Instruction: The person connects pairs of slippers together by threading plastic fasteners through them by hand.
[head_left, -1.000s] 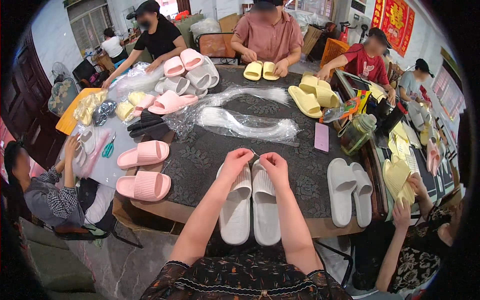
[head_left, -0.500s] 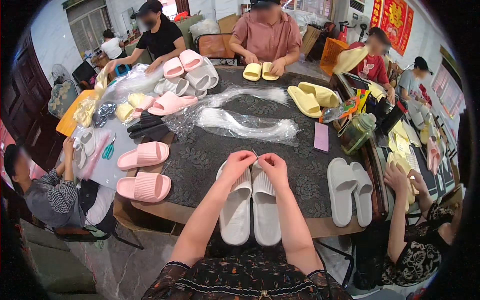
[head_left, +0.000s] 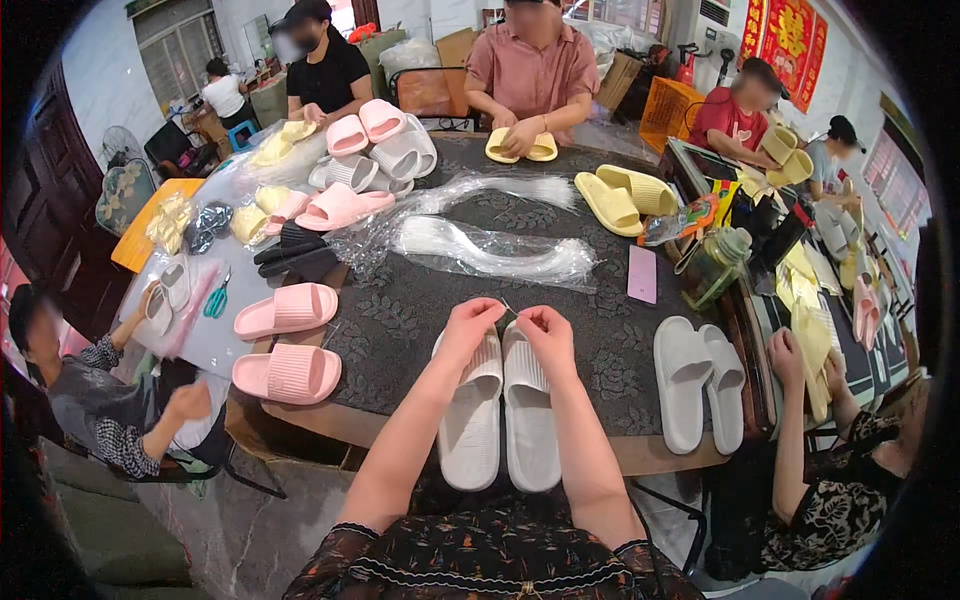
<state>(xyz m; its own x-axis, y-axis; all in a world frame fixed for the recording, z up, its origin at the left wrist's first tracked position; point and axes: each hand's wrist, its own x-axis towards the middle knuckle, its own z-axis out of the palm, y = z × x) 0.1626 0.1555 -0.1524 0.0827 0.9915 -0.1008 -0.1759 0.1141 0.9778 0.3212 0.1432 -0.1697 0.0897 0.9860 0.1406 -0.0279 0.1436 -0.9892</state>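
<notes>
A pair of grey slide slippers, the left one [head_left: 470, 435] and the right one [head_left: 532, 435], lies side by side at the table's near edge, toes pointing away. Above their toe ends, my left hand [head_left: 474, 328] and my right hand [head_left: 546, 338] meet with closed fingertips, pinching a thin plastic tie [head_left: 509, 305] between them. My hands partly hide the straps. Beyond them lies a clear bag of long, thin plastic ties [head_left: 490, 246], with another bundle [head_left: 515, 188] behind it.
Pink slippers [head_left: 288, 374] lie to the left, another grey pair [head_left: 684, 385] to the right. A phone [head_left: 643, 275] and a green-tinted jar [head_left: 718, 265] stand near the right side. Yellow slippers [head_left: 610, 203] lie farther back. Several co-workers sit around the tables.
My hands have shifted only slightly, still pinching the tie. Around me, the co-worker at left lowers a hand, and the one in red at right now holds up yellow slippers.
</notes>
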